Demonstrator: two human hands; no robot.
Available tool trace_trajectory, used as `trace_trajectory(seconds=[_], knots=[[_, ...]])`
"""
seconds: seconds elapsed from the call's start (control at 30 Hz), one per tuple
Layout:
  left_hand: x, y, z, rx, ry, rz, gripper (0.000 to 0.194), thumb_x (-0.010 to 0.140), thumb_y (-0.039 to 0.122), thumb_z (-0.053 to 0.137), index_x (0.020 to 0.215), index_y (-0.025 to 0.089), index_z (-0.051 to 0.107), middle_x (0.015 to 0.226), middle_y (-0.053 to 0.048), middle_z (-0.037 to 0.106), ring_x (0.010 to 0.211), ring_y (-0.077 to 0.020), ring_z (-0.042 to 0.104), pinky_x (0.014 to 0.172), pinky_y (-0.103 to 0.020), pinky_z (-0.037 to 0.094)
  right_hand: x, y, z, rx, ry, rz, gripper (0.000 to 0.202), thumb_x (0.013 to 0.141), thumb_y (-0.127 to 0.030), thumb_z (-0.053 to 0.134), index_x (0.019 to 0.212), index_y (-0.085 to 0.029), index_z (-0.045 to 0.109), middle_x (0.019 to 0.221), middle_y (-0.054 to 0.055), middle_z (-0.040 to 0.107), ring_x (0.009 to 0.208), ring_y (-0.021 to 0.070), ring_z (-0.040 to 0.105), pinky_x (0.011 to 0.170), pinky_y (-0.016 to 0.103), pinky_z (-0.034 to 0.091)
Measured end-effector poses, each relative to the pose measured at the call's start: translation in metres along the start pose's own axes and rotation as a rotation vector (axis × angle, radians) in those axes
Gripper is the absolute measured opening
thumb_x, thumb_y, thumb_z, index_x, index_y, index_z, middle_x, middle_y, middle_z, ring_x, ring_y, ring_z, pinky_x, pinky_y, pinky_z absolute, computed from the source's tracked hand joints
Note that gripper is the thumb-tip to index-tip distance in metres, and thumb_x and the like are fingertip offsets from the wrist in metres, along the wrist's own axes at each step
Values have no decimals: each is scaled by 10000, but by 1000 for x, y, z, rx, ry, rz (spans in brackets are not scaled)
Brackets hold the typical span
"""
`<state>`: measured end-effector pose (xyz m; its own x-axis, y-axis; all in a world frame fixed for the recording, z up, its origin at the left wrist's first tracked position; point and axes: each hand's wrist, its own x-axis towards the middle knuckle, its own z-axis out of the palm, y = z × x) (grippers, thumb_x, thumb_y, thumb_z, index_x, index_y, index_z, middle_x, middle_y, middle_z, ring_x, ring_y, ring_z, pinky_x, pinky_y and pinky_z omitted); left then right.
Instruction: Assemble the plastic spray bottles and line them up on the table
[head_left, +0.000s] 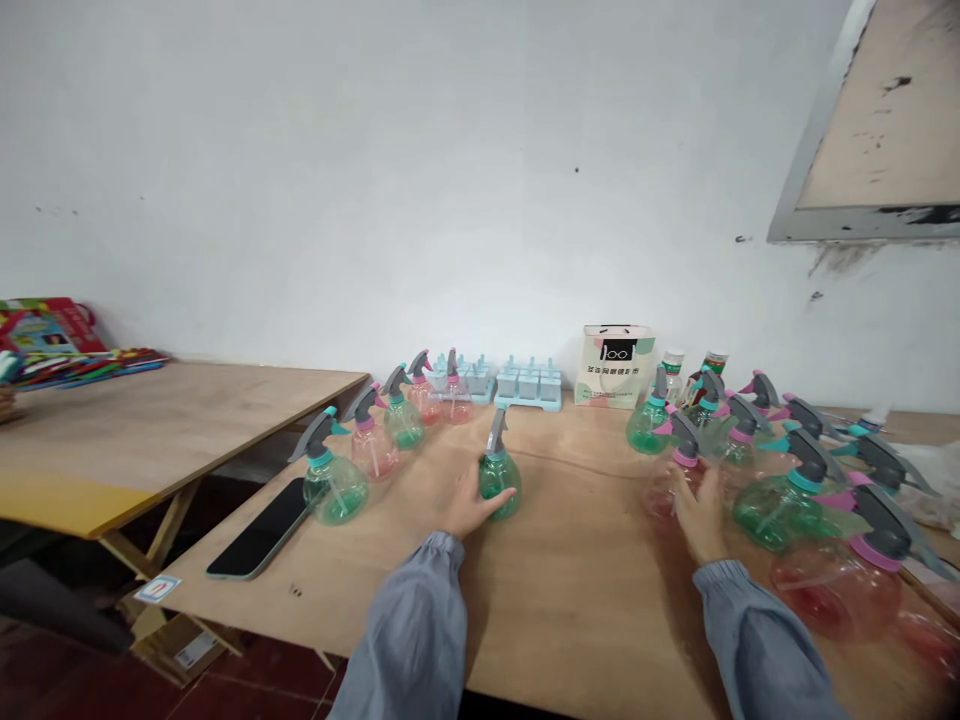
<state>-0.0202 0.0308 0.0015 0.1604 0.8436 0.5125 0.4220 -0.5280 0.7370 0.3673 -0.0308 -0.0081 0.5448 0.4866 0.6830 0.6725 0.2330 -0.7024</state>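
Near the middle of the table, my left hand (474, 502) is wrapped round a green spray bottle (504, 478) with a grey trigger head, which stands upright. My right hand (699, 505) grips a pink spray bottle (660, 492) with a grey and pink head, at the near edge of the right-hand group; its fingers partly cover the bottle. Close to that hand stand a green spray bottle (780, 512) and a larger-looking pink one (832, 590). On the left, a row of spray bottles includes a green one (336, 492) and a pink one (373, 450).
A black phone (259, 530) lies at the table's left edge. Along the wall stand light-blue ice-pop molds (529, 385), a paper bag (613, 368) and capped bottles (673, 372). Another table (225, 410) is at the left, separated by a gap.
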Motion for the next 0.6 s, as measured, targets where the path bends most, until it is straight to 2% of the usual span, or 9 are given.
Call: trace_trajectory(seconds=[0.13, 0.23, 0.37, 0.47, 0.6], knots=[[0, -1, 1, -14, 3, -6, 714, 696, 501, 779, 1281, 209, 493, 1206, -119, 636, 1195, -346, 583, 1047, -542, 431, -6, -3, 7, -209, 78, -87, 891, 748, -767, 522, 1294, -64, 464, 1177, 243, 504, 1167, 394, 450, 999, 600, 366], [0, -3, 1, -17, 12, 7, 725, 693, 495, 787, 1290, 205, 496, 1210, -119, 635, 1198, -343, 581, 1053, -540, 426, -6, -1, 10, -300, 83, -117, 895, 766, -759, 485, 1327, -62, 471, 1203, 247, 476, 1174, 403, 435, 980, 602, 375], [0, -3, 1, -17, 2, 14, 731, 704, 505, 780, 1299, 191, 492, 1206, -121, 635, 1200, -339, 582, 1058, -532, 427, 4, 4, 13, -398, 110, -55, 870, 785, -748, 473, 1357, -93, 498, 1198, 237, 475, 1140, 413, 444, 937, 604, 383], [0, -1, 1, -20, 0, 35, 726, 717, 502, 772, 1305, 184, 486, 1217, -124, 628, 1223, -337, 568, 1078, -528, 413, 14, 11, 19, -412, 115, -42, 871, 806, -749, 466, 1387, -100, 477, 1199, 239, 489, 1111, 413, 467, 919, 608, 388], [0, -2, 0, -7, 2, 44, 720, 727, 503, 761, 1310, 187, 481, 1223, -124, 627, 1215, -330, 573, 1074, -527, 417, 22, 23, 25, -330, 145, -100, 869, 845, -743, 437, 1398, -73, 434, 1228, 259, 503, 1150, 413, 466, 944, 614, 380]])
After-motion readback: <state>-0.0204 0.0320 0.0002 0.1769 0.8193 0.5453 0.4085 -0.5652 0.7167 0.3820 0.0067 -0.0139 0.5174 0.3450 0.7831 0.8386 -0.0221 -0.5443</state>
